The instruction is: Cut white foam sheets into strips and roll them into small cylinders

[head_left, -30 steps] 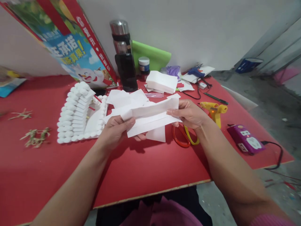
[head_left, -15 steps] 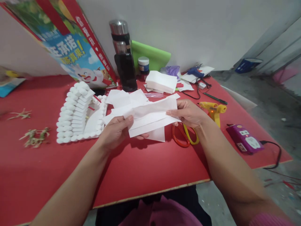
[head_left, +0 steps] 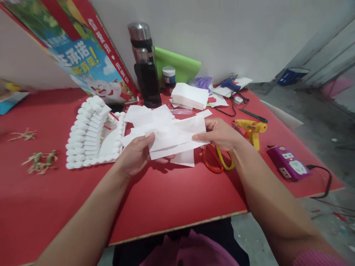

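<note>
Between both hands a folded white paper (head_left: pixel 177 139) is held above the red table. My left hand (head_left: pixel 138 153) pinches its left end, thumb on top and fingers beneath. At the right end my right hand (head_left: pixel 219 133) grips it the same way. Other white sheets (head_left: pixel 148 116) lie behind and under it. Scissors with red and yellow handles (head_left: pixel 213 160) rest just below my right hand, their blades hidden. Left of my left hand stands a white model (head_left: pixel 90 136) edged with rounded white pieces.
A yellow glue gun (head_left: pixel 251 129) and a purple power strip (head_left: pixel 288 162) are on the right. Behind are a phone (head_left: pixel 149 85), a steel flask (head_left: pixel 140 37), a jar (head_left: pixel 169 75) and a paper stack (head_left: pixel 190 96). Straw-like figures (head_left: pixel 41 162) lie left.
The upper flap of the held paper now lies flatter and covers more of the lower layer. Both hands have shifted slightly left, still holding the paper.
</note>
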Demonstrator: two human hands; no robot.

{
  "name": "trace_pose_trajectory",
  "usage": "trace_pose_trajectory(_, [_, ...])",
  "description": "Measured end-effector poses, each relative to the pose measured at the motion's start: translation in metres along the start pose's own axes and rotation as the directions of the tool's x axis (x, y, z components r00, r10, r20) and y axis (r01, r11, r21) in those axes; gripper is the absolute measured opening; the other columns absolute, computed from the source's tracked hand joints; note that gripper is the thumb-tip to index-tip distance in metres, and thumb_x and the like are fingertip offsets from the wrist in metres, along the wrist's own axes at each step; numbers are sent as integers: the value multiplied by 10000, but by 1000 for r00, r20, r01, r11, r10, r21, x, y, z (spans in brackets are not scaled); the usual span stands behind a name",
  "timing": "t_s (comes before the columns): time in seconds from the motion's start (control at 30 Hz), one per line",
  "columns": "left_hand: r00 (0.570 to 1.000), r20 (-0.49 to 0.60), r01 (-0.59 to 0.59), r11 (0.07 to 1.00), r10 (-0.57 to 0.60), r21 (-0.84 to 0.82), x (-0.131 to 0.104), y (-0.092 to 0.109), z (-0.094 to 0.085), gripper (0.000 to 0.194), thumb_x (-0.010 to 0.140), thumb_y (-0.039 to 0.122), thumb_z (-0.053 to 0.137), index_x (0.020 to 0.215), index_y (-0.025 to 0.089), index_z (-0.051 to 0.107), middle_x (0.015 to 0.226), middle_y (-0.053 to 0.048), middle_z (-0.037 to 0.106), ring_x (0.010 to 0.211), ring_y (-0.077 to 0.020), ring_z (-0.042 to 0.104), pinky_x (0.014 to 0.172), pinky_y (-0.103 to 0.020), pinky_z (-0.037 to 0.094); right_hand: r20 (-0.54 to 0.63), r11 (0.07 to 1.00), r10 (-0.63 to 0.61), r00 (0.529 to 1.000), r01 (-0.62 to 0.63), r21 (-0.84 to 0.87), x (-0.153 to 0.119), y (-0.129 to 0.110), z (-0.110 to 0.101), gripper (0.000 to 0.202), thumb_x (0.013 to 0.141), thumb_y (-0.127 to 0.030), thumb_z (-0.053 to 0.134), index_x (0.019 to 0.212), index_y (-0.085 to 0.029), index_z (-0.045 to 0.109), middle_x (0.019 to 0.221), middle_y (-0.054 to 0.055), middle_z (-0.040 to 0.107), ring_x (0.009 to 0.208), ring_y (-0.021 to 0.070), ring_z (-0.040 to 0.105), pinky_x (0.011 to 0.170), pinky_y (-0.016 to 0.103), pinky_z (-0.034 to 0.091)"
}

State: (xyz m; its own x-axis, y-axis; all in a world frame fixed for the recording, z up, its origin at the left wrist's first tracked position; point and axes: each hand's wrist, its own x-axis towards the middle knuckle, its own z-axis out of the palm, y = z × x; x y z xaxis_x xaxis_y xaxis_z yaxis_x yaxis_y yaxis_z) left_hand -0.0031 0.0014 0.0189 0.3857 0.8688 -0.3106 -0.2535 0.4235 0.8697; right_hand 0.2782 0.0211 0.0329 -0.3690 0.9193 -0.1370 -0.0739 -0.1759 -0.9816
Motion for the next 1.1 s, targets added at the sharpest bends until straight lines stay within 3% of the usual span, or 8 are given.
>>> trace_pose_trajectory(0.17, [996, 25, 78, 994, -80, 73, -2, -1, -1, 512, 947, 523, 652, 1093, 42, 747, 800, -230, 793, 650, -339, 784, 561, -437, 665, -3, 1000, -7, 1000, 7, -28, 2, 3, -2, 408, 631, -308, 966, 1012, -226, 844, 970, 51, 821, 822, 211, 752, 736, 332, 623])
trace_pose_trajectory(0.27, [997, 36, 69, 993, -73, 98, -3, -1, 0, 532, 938, 566, 652, 1049, 55, 751, 812, -231, 797, 627, -347, 775, 518, -462, 656, -14, 999, -17, 1000, 16, -46, 4, 5, -2, 386, 640, -323, 964, 991, -221, 840, 934, 48, 812, 788, 205, 735, 683, 321, 611])
trace_pose_trajectory(0.47, [997, 67, 18, 982, -31, 190, -2, -4, 1, 389, 859, 415, 801, 972, 45, 760, 776, -232, 791, 601, -347, 768, 462, -413, 639, -35, 999, 3, 999, -5, -42, 7, 9, 3, 362, 628, -320, 964, 941, -200, 827, 897, 52, 802, 737, 198, 711, 609, 299, 572])
trace_pose_trajectory(0.6, [996, 69, 48, 985, -60, 165, -3, -3, 1, 403, 905, 441, 749, 956, 42, 756, 808, -253, 790, 637, -359, 782, 526, -443, 662, -33, 999, 0, 999, -1, -43, 7, 9, 2, 367, 618, -336, 971, 922, -196, 819, 849, 40, 787, 651, 163, 663, 549, 282, 530])
trace_pose_trajectory(0.73, [989, 99, 106, 991, -113, 77, -5, 0, 0, 442, 933, 461, 693, 950, 24, 757, 836, -268, 789, 631, -384, 779, 555, -509, 663, 11, 999, 47, 999, -47, 16, 7, 6, 0, 392, 593, -336, 983, 917, -196, 813, 852, 37, 780, 684, 163, 670, 618, 302, 551])
trace_pose_trajectory(0.93, [988, 131, 87, 996, -84, -15, -5, 3, -3, 503, 956, 452, 670, 1220, 25, 707, 907, -264, 799, 803, -383, 808, 650, -442, 680, 110, 985, 109, 988, -122, 119, 5, 0, -5, 303, 631, -274, 968, 860, -168, 800, 752, 17, 726, 594, 108, 575, 454, 223, 430])
trace_pose_trajectory(1.1, [986, 145, 82, 996, -77, -28, -5, 5, 0, 509, 953, 431, 684, 1261, 26, 683, 1032, -273, 794, 865, -393, 806, 665, -439, 685, 129, 982, 136, 982, -151, 114, 3, 0, -5, 369, 639, -287, 972, 956, -185, 813, 821, 36, 767, 662, 144, 650, 509, 247, 510])
